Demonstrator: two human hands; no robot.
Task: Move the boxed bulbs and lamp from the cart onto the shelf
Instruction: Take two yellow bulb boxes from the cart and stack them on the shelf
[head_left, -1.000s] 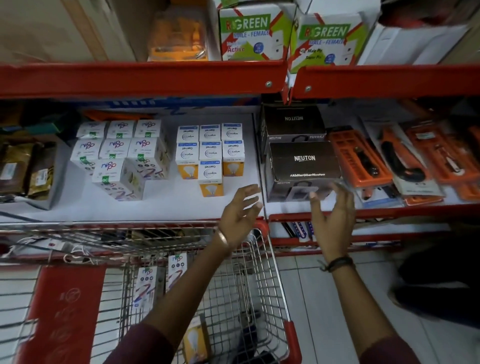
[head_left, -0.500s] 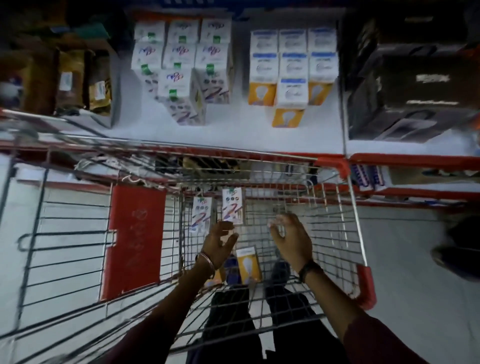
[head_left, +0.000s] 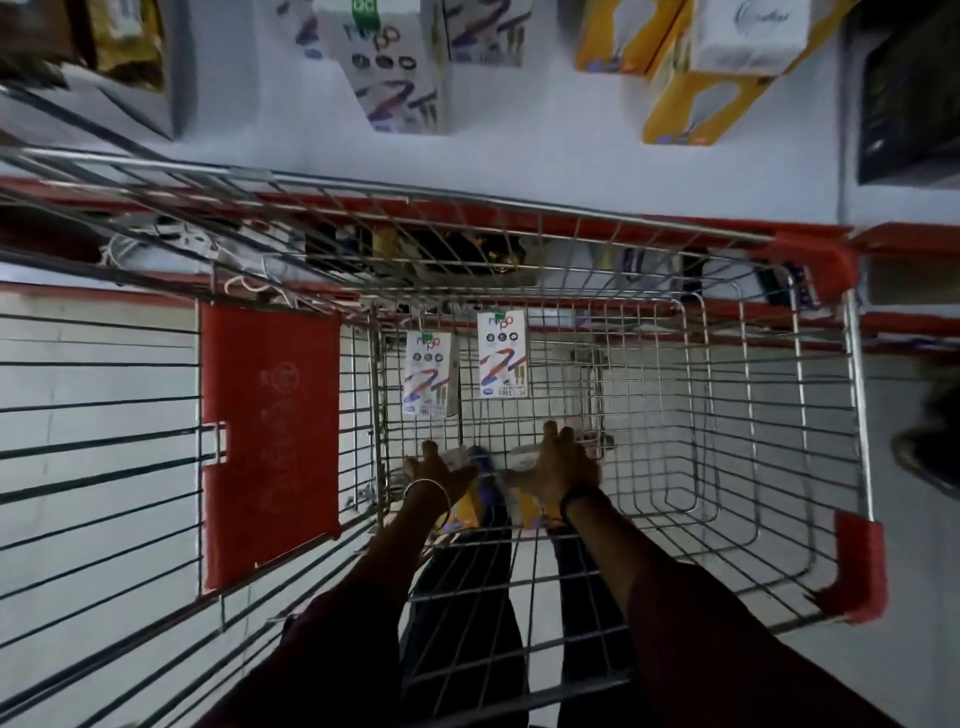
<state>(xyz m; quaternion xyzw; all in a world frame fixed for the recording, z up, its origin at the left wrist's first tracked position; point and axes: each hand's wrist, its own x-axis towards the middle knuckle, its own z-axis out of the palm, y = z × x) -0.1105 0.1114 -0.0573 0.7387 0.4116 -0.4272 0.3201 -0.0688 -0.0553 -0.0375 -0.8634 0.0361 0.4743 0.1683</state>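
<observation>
Both my hands reach deep into the wire cart (head_left: 524, 203). My left hand (head_left: 439, 472) closes from above on a yellow and white bulb box (head_left: 466, 508) on the cart floor. My right hand (head_left: 565, 467) grips a second yellow bulb box (head_left: 529, 506) beside it. Two white Nippo bulb boxes, one on the left (head_left: 429, 374) and one on the right (head_left: 502, 356), stand upright against the cart's far wall. On the white shelf (head_left: 545, 156) above stand more Nippo boxes (head_left: 402, 83), yellow bulb boxes (head_left: 693, 104) and a black lamp box (head_left: 909, 98).
A red plastic flap (head_left: 270, 441) hangs on the cart's left section. Red corner guards (head_left: 857, 571) mark the cart's right side. Gold packets in a grey tray (head_left: 130, 57) sit on the shelf at left. Another person's foot (head_left: 930, 452) is on the floor at right.
My view has tipped down from the shelf into the cart. Both hands went from the shelf edge down to the cart floor and closed on the two yellow boxes.
</observation>
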